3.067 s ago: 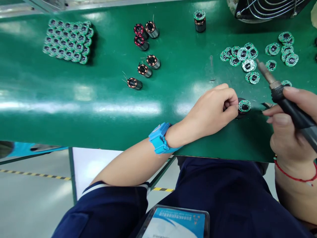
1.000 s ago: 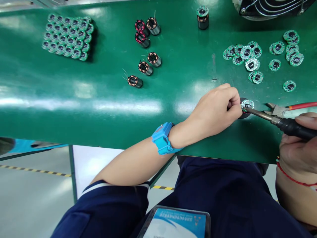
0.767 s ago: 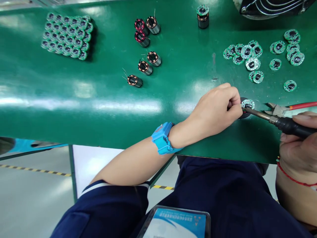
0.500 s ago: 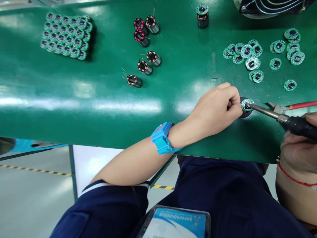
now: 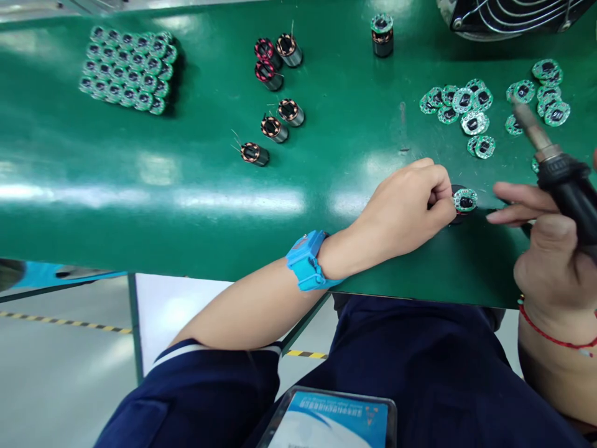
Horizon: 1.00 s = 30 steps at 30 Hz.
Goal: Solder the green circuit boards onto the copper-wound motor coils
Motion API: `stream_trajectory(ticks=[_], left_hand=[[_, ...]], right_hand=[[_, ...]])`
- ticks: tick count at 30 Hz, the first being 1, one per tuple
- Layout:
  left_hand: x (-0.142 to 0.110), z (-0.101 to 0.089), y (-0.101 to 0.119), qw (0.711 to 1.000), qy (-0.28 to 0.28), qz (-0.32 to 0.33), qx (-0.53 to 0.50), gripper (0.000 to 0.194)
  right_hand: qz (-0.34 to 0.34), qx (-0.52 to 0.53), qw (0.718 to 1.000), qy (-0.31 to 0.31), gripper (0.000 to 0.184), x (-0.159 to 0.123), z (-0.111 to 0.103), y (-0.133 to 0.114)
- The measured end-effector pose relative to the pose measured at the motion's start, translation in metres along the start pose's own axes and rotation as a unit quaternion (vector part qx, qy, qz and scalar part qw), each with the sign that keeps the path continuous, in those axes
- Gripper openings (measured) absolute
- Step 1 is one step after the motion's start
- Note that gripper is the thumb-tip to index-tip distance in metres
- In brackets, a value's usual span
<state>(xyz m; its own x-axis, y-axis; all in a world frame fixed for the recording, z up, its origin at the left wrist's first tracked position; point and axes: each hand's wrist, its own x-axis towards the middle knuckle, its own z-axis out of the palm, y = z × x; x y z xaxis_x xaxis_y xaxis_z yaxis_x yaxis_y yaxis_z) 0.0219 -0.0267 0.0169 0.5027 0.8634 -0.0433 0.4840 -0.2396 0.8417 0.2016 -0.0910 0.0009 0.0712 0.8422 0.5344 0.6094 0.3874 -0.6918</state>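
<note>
My left hand (image 5: 413, 196) is closed, its thumb and forefinger pinching the side of a small round green circuit board (image 5: 465, 200) or the motor part under it; the fingers hide the exact contact. Beneath the board a dark round base (image 5: 459, 186) partly shows. In my right hand (image 5: 550, 249) is a soldering iron (image 5: 562, 171) with a black handle, its tip raised off the board and pointing up and left. Two right fingers stretch toward the board, close to the tabletop. A dark sliver lies by those fingertips; most of it is hidden.
Loose round boards (image 5: 474, 122) lie in groups at the right. A neat block of boards (image 5: 125, 74) sits far left. Several copper-wound stators (image 5: 274, 129) stand mid-table, and one stator topped with a board (image 5: 382, 37) is farther back. A black fan-like unit (image 5: 513, 18) occupies the back right.
The soldering iron has lifted from the board and swung up and right. My right fingers have extended over the spot where the red-handled cutters lay. My left hand has stayed in place.
</note>
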Motion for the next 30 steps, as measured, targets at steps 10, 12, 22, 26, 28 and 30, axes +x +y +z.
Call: stream_trajectory(ticks=[10,12,22,26,28,30], left_hand=[[0.0,0.003,-0.002,1.0,0.0,0.002,0.001,0.013],[0.0,0.002,-0.001,1.0,0.001,0.002,0.001,0.014],[0.001,-0.01,-0.015,0.994,-0.073,0.086,0.001,0.03],[0.002,0.005,-0.013,0.988,-0.062,0.125,0.072,0.028],[0.005,0.011,-0.014,0.989,-0.047,0.125,0.07,0.021],[0.008,0.013,-0.016,0.987,-0.049,0.14,0.056,0.018]], right_hand=[[-0.024,-0.108,0.978,-0.176,0.058,0.009,0.004,0.0],[-0.026,-0.117,0.973,-0.196,0.056,0.009,0.006,0.002],[-0.03,-0.095,0.978,-0.183,0.057,0.009,0.006,0.0],[-0.019,-0.058,0.987,-0.147,0.055,0.005,0.005,0.0],[-0.009,-0.045,0.99,-0.133,0.052,0.003,0.004,0.0],[0.007,-0.03,0.992,-0.126,0.049,0.001,0.003,0.002]])
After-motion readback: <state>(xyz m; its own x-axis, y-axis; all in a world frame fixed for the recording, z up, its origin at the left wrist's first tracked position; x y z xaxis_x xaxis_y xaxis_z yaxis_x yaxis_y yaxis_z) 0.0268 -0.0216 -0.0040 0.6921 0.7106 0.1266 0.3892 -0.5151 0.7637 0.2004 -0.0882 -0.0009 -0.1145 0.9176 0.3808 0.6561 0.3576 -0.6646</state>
